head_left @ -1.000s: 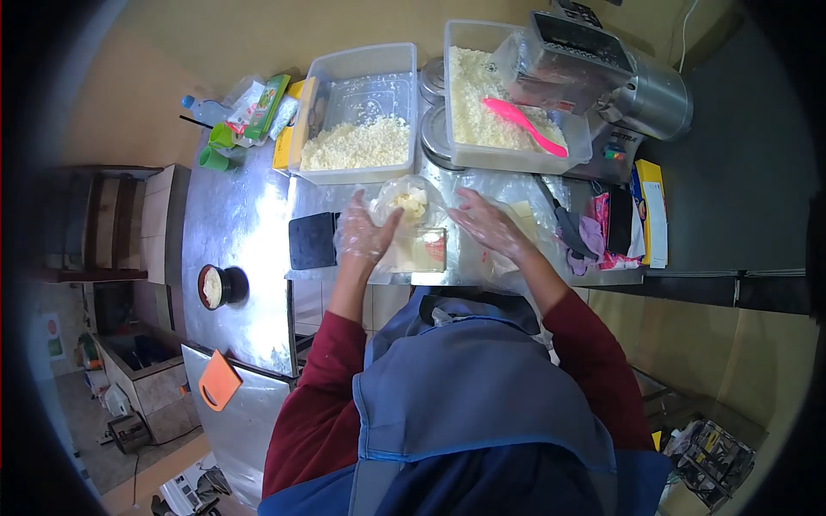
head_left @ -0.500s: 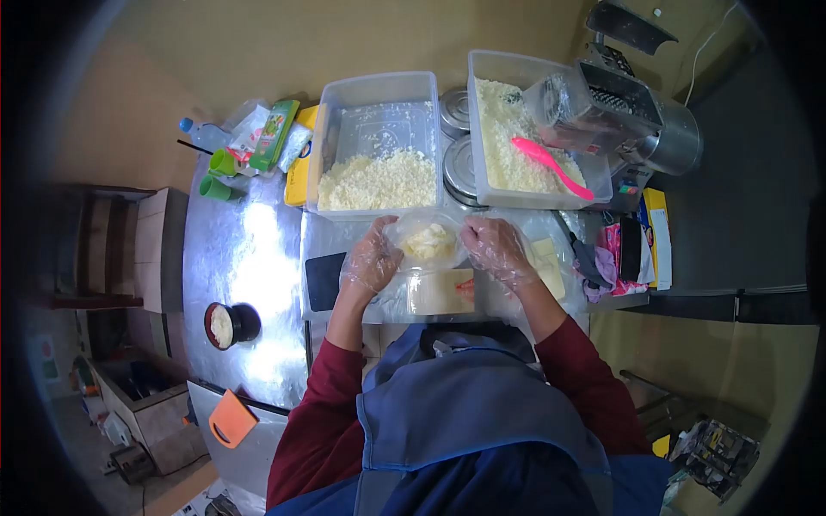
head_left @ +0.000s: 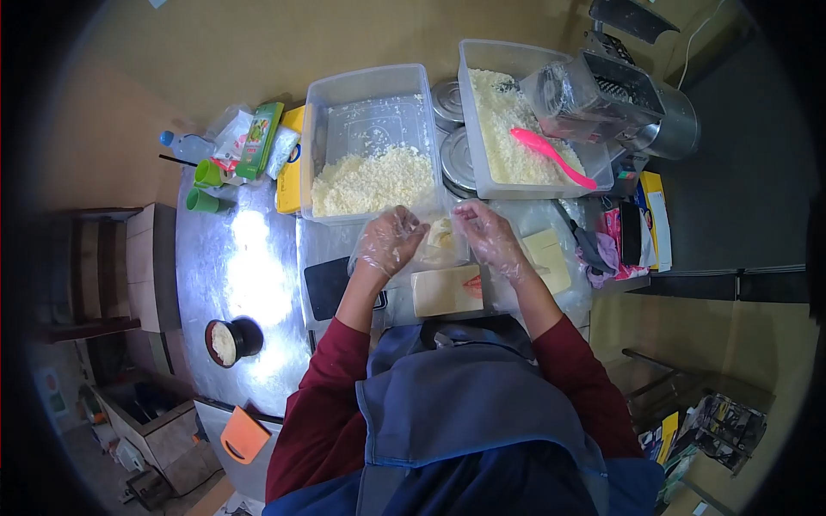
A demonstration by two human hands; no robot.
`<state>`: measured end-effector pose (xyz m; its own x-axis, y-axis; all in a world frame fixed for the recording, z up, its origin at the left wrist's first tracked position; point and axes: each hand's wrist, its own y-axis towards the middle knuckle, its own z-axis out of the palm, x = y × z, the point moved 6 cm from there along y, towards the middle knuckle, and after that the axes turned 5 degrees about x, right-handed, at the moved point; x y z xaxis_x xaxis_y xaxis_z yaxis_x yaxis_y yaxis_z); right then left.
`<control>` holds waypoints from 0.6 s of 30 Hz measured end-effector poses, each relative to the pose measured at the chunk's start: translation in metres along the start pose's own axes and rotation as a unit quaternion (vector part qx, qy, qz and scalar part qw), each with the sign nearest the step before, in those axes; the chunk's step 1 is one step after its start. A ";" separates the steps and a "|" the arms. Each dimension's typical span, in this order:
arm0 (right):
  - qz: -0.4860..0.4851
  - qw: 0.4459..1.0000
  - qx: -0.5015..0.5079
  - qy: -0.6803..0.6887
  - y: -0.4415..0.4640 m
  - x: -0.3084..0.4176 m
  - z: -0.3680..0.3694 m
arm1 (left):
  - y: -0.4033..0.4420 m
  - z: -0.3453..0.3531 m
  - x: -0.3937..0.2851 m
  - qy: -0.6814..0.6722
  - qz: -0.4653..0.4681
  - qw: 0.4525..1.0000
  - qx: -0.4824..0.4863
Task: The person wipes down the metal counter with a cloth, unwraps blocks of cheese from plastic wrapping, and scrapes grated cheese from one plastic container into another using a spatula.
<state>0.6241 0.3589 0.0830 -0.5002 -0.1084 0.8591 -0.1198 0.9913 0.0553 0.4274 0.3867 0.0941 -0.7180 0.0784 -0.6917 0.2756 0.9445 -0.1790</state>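
A clear plastic bag [head_left: 445, 255] with a pale, crumbly white food, possibly grated cheese, inside hangs between my hands. My left hand [head_left: 391, 241], in a thin clear glove, pinches the bag's upper left edge. On the other side, my right hand [head_left: 490, 239], gloved the same way, grips the upper right edge with bent fingers. Just below the bag lies a flat cream rectangular stack [head_left: 447, 292] with a red mark. Cream sheets or packets [head_left: 548, 258] rest right of my right hand. A black flat device [head_left: 329, 288] is near my left wrist.
Ahead stand a clear tub [head_left: 370, 120] partly filled with white crumbs and a second tub [head_left: 542, 191] holding more, with a pink spatula [head_left: 555, 159] on top. A grating machine [head_left: 615, 90] overhangs the second tub. A small dark bowl [head_left: 245, 335] sits left on the metal table.
My hands have lifted slightly and drawn closer together. The bag's mouth, spread wide before, is now narrower, with its top edges pulled up. The view has shifted a little.
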 end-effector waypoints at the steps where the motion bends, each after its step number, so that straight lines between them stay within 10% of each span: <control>1: 0.091 0.989 0.054 0.102 0.000 -0.012 0.009 | 0.000 0.002 0.006 -0.058 -0.064 0.995 0.042; 5: 0.238 0.969 0.069 0.004 -0.013 -0.031 0.005 | 0.000 0.023 0.058 -0.081 -0.010 0.995 0.056; 8: 0.287 0.922 0.177 0.190 -0.032 -0.032 0.025 | -0.011 0.048 0.074 -0.383 -0.098 0.913 0.106; 10: 0.237 0.841 0.072 0.482 -0.035 -0.033 0.037 | -0.021 0.060 0.069 -0.639 -0.177 0.743 0.090; 11: 0.237 0.840 0.072 0.482 -0.035 -0.031 0.038 | -0.021 0.064 0.073 -0.639 -0.178 0.743 0.090; 13: 0.287 0.680 -0.012 0.674 -0.038 -0.032 0.043 | -0.020 0.086 0.082 -0.776 -0.199 0.588 0.113; 18: 0.227 0.645 0.071 0.726 -0.042 -0.070 0.061 | -0.026 0.102 0.073 -0.862 -0.166 0.460 0.132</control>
<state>0.6113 0.3197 -0.0103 0.8078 0.4774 0.3458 -0.3723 0.8680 -0.3286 0.4333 0.3356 -0.0230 0.7639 -0.6401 -0.0820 0.5644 0.7243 -0.3961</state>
